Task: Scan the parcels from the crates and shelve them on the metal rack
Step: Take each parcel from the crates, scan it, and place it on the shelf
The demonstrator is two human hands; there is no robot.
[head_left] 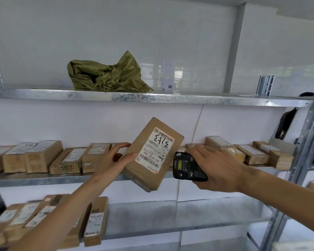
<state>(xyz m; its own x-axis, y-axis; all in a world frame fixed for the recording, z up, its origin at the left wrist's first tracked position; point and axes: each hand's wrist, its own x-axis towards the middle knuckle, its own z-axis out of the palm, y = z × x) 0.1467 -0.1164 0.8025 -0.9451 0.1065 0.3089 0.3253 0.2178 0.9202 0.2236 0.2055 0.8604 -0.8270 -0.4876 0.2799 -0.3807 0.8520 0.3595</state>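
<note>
The brown parcel point(153, 153) sits just below frame centre, tilted with its top leaning toward 1 o'clock, held in front of the middle shelf point(43, 178) of the metal rack point(304, 134). Its lower left edge is covered by the left hand point(116, 161), which grips it with the thumb on the front face and the fingers behind, mostly hidden. On its white label point(153, 148) a handwritten "3133" (upside down to the viewer) can be read, and lower down "507-N705 094" beside barcodes; the small print is too fine to make out. At 3 o'clock from the parcel, just beside it, the right hand point(217, 167) is curled round a black handheld scanner point(187, 166) — only its back, with a yellow patch, shows; the screen is hidden.

Behind, rows of brown parcels point(43, 156) line the middle shelf, their labels blurred. At 7 o'clock more parcels point(95, 221) stand on the lower shelf, partly hidden by the left forearm. At 11 o'clock a crumpled green woven sack point(107, 77) lies on the top shelf — a sheet point(168, 75) on the wall beside it reads "1 2".
</note>
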